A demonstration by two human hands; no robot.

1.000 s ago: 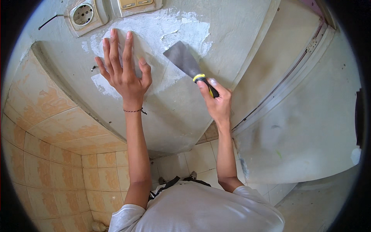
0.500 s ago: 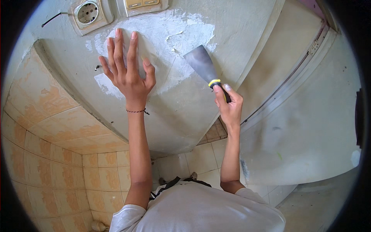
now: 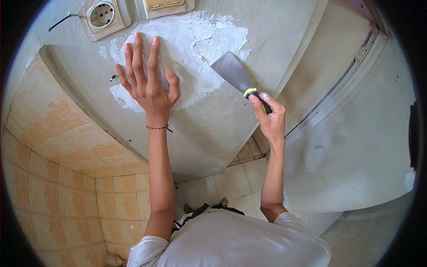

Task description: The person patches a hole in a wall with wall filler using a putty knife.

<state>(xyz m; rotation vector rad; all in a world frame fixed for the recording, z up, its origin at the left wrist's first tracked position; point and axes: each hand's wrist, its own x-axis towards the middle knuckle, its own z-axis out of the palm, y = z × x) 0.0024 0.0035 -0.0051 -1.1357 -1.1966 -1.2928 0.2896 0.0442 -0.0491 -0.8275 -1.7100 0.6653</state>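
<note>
My left hand [image 3: 153, 86] lies flat on the grey wall [image 3: 195, 138], fingers spread, partly over a rough patch of white filler [image 3: 178, 33]. In my right hand [image 3: 270, 115] is a putty knife [image 3: 233, 73] with a wide metal blade and a black and yellow handle. My fingers wrap its handle. The blade points up and left, its edge at the lower right part of the white patch. Whether the edge presses on the wall I cannot tell. Raised ridges of filler show just above the blade.
Above my left hand sit a wall socket [image 3: 102, 15] and a light switch [image 3: 165, 4]. A dark wire [image 3: 62, 21] sticks out beside the socket. Orange-patterned tiles [image 3: 58, 138] cover the lower left. To the right are a door frame [image 3: 338, 93] and a pale door [image 3: 347, 169].
My right hand has shifted slightly right with the putty knife, whose handle now slants more sideways. The blade's edge stays at nearly the same spot. My left hand has stayed in place.
</note>
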